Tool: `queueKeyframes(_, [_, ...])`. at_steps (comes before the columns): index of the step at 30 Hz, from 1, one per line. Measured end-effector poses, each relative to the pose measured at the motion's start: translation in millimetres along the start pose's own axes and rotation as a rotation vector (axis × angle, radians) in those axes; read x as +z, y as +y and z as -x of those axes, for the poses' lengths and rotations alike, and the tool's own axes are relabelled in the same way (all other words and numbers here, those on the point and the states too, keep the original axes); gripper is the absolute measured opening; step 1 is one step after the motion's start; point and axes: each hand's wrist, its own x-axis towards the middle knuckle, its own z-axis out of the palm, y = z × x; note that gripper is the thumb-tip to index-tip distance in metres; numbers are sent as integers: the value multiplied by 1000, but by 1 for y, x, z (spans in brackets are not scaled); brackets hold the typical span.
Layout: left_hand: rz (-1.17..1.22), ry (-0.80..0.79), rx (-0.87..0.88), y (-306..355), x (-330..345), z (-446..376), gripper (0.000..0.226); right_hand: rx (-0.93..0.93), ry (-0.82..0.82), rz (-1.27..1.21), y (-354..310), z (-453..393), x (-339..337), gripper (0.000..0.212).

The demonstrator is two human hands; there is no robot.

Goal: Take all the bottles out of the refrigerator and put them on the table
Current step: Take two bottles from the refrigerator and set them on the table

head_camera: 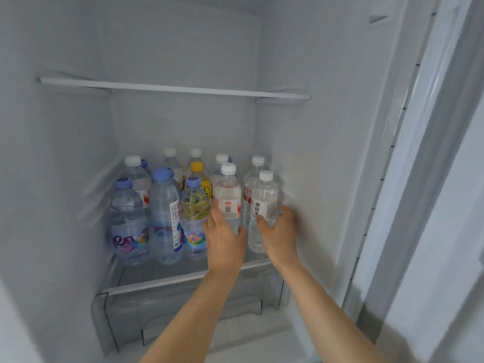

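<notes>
With both bare arms reaching deep into the refrigerator [314,127], the person is working the front right corner of the glass shelf [183,280]. The left hand [225,231] is wrapping its fingers and thumb round a clear ribbed bottle with a white cap and a pink-and-white label [228,195], clamping it low on the body. The right hand [281,231] is curling round the neighbouring clear bottle with black characters on its label [263,205], thumb across the front, fingers reaching behind; that bottle is tilting slightly to the left.

Both bottles are sitting at the front of the shelf, upright or nearly so, just beside each other. To their left, a short bottle with a lilac cap and yellowish liquid [194,205] is touching the left hand's thumb side. Further left, a tall smooth bottle with a lilac cap [165,218] and a squat waisted one with a purple label [128,224] are standing at the shelf's front edge. Behind them a yellow-capped bottle [199,179] and several white-capped clear bottles [169,158] are crowding the back rows.

Above, a thin white-edged shelf [175,89] is spanning the matte white walls. Below the glass shelf, a transparent plastic drawer [183,310] is showing its rounded front. The door seal [392,153] is running down the right side.
</notes>
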Motion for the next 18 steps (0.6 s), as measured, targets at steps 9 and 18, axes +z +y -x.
queueKeyframes(9, [-58,144,135,0,27,-16,94,13,-15,-100,12,-29,15,48])
queueKeyframes(18, [46,81,76,-18,30,-24,80,83,-146,-110,31,-44,14,37])
